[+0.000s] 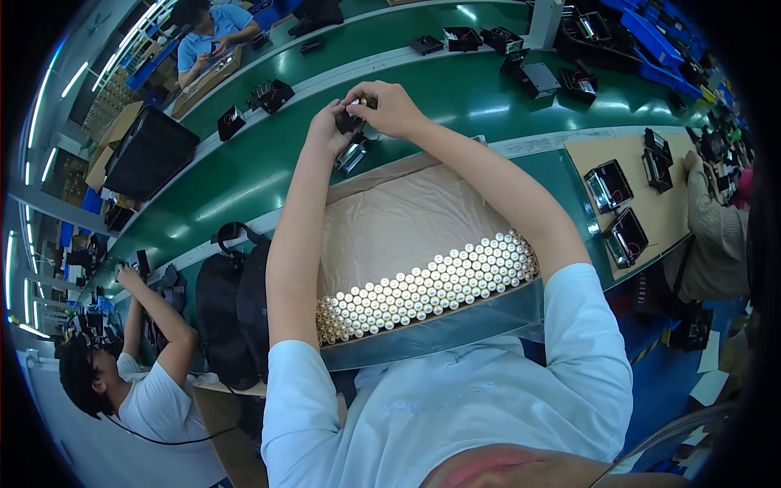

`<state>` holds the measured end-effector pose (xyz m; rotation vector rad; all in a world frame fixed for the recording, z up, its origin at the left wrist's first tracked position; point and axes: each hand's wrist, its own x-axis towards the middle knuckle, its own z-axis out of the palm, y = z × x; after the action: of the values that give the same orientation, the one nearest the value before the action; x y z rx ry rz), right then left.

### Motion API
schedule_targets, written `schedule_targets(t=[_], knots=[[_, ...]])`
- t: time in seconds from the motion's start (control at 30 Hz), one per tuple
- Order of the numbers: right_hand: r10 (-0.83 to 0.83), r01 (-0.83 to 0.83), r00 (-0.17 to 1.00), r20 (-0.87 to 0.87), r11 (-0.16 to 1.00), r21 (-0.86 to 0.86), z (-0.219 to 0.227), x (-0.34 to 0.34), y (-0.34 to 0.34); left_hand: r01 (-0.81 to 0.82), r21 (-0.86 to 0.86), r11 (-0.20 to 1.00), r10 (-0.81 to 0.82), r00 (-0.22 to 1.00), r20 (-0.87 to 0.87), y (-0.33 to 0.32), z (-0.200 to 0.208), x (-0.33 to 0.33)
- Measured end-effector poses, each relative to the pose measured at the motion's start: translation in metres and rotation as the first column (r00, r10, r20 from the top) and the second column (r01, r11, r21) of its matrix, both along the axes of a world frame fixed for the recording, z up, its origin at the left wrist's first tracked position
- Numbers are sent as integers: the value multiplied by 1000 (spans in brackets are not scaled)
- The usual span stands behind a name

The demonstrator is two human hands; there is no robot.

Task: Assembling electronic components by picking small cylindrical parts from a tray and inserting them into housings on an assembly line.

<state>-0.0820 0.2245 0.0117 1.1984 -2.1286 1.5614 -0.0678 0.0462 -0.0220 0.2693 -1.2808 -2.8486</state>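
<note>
My left hand (329, 128) and my right hand (389, 111) meet above the green belt, just past a cardboard box. Between them is a small black housing (350, 124), partly covered by fingers. The left hand is closed round its near side. The right hand's fingers pinch at its top, by a small pale, shiny piece that may be a battery end. A silver and black part (352, 156) shows just below the hands; I cannot tell whether it joins the housing. Under my forearms, the box holds rows of upright batteries (423, 285) along its near side, with a clear plastic liner (407, 215) beyond.
Open black cases with silver parts and red wires (608, 187) lie on a cardboard sheet (590, 154) at right. More black units (272, 96) sit along the belt (244, 179). A black bag (228, 309) stands left of the box. Co-workers sit left, far left and right.
</note>
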Motion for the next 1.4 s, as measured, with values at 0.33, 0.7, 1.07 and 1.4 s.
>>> schedule_targets(t=[0.33, 0.7, 1.07, 1.4], knots=[[14, -16, 999, 49, 999, 46, -1, 0, 1, -101, 38, 994, 98, 992, 83, 0, -7, -3], [-111, 123, 989, 99, 985, -122, -7, -15, -1, -116, -144, 983, 112, 993, -30, 12, 10, 12], [10, 41, 934, 357, 990, -134, -8, -24, 0, -7, -454, 891, -67, 987, -146, 35, 19, 27], [-48, 50, 863, 503, 999, 9, -17, -28, -1, -85, -483, 871, -14, 980, -199, 31, 14, 22]])
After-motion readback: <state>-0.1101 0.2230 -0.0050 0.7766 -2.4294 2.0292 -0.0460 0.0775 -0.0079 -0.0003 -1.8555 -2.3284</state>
